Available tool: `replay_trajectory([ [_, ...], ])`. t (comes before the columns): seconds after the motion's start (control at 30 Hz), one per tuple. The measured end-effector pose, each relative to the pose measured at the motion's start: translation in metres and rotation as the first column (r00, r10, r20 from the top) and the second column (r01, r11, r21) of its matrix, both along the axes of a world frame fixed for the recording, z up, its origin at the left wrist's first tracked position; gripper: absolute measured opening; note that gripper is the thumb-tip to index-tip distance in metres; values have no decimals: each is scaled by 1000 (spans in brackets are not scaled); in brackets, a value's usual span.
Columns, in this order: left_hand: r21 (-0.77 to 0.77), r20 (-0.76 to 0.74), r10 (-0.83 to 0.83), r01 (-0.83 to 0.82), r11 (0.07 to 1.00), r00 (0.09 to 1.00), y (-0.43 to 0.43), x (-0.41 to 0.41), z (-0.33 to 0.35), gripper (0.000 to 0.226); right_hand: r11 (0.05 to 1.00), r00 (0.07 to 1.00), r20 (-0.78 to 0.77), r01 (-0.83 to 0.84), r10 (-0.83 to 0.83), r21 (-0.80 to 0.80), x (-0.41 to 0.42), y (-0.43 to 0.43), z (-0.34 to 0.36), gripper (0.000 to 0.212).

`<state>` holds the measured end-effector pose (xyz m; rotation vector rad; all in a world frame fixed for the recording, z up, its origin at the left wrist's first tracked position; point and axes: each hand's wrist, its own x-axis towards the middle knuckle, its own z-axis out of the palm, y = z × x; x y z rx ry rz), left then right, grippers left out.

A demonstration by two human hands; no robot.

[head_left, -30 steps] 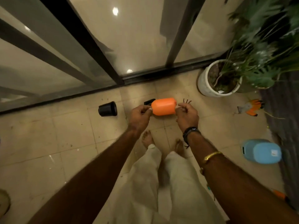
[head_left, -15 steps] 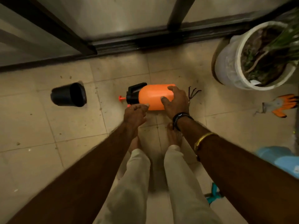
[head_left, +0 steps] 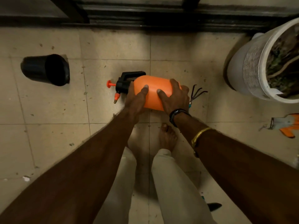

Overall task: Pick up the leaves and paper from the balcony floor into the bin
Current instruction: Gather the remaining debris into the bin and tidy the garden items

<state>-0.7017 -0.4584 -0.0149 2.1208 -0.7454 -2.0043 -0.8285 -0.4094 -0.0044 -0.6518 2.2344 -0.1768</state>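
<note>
The tiled floor filled the view. A big white plant pot stood at its right edge, near the dark door rail. A black pot lay on its side near the left edge. In the middle, an orange spray bottle lay sideways with its black top pointing left. The left hand held it near the top, thumb on the front and fingers curled behind. The right hand held the other end, fingers spread over it. An orange and grey glove lay at the right edge. A little rake lay just beside the right hand. A small white paper scrap sat near the lower left corner.
</note>
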Motion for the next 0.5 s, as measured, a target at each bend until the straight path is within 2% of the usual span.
replay_trajectory([
  [0.13,-87,34,22,-19,996,999,13,11,47,79,998,1000,-12,-3,3,-63,9,3,48,68],
  [0.23,-164,46,65,-57,985,997,20,23,107,80,983,999,9,33,-32,-179,19,3,108,63],
  [0.4,-365,79,106,-70,928,991,20,50,241,89,931,984,80,177,-160,-319,34,-15,241,58],
  [0.5,-491,60,141,-94,866,988,14,66,331,78,918,975,123,214,-183,-333,38,-31,328,47],
])
